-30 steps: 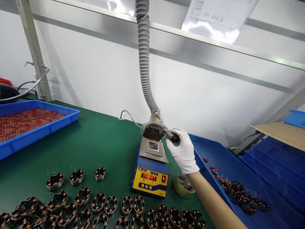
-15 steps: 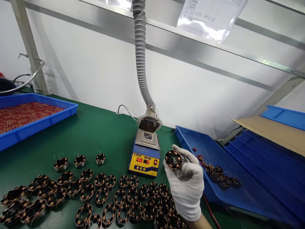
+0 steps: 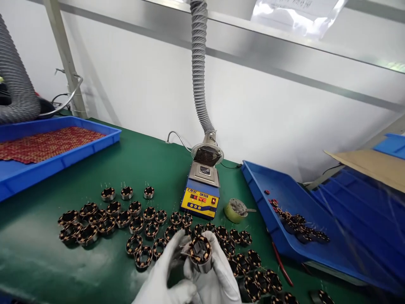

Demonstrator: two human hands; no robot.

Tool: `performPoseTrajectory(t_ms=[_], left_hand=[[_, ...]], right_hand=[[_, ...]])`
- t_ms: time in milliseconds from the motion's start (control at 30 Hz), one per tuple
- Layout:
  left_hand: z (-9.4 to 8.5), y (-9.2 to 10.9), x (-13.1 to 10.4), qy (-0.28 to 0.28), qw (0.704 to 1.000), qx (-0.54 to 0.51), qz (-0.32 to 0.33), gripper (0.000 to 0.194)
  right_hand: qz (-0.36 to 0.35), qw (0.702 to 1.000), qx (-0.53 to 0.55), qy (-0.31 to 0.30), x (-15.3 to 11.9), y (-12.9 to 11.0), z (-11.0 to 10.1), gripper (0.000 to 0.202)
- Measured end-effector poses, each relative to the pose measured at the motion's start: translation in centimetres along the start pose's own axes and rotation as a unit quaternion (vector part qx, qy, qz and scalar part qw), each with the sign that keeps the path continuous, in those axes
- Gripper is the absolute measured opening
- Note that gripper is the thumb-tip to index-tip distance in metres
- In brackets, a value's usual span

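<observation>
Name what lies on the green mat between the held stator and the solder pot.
In the head view, rows of wound stators lie between the held stator and the solder pot.

Two gloved hands, one solder pot, three blue trays, one tin.

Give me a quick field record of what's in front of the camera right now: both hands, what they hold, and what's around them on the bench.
left hand: white-gloved left hand, fingers on the held stator
right hand: white-gloved right hand, gripping the same part
held stator: wound stator, copper coils showing, lifted above the bench
loose stators: many spread on the green mat
solder pot: blue and yellow unit, red digits lit
fume hose: grey, ribbed, ending over the pot
tin: small round tin right of the pot
right tray: blue tray holding more stators
left tray: blue tray with red parts
</observation>
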State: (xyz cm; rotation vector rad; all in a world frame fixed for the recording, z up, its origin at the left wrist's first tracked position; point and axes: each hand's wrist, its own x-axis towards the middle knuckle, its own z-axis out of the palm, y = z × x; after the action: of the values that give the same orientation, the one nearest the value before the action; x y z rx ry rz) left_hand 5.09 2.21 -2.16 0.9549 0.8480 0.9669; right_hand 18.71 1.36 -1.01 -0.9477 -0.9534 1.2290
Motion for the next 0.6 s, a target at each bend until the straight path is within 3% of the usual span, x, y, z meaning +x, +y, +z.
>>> performPoseTrajectory(t_ms=[100,167,333,500,600], left_hand=[[2.1,1.8,0.4,-0.033,0.998,-0.037,-0.045,0.076],[2.5,2.0,0.3,-0.024,0.998,-0.056,-0.030,0.067],[1.9,1.2,-0.2,-0.010,0.998,-0.055,0.019,0.064],[1.0,0.9,-0.9,-0.035,0.998,-0.049,0.010,0.073],[0.9,0.3,-1.5,-0.056,0.988,-0.147,-0.006,0.066]], right_hand=[[0.019,0.999,0.011,0.033,-1.3,0.8,0.4,0.036],[0.025,0.998,0.015,0.056,-1.7,0.8,0.7,0.034],[0.014,0.998,-0.003,0.060,-1.3,0.5,1.5,0.034],[0.041,0.994,-0.030,0.096,-1.5,0.0,2.7,0.044],[0.026,0.985,-0.102,0.139,-2.0,-0.2,3.2,0.046]])
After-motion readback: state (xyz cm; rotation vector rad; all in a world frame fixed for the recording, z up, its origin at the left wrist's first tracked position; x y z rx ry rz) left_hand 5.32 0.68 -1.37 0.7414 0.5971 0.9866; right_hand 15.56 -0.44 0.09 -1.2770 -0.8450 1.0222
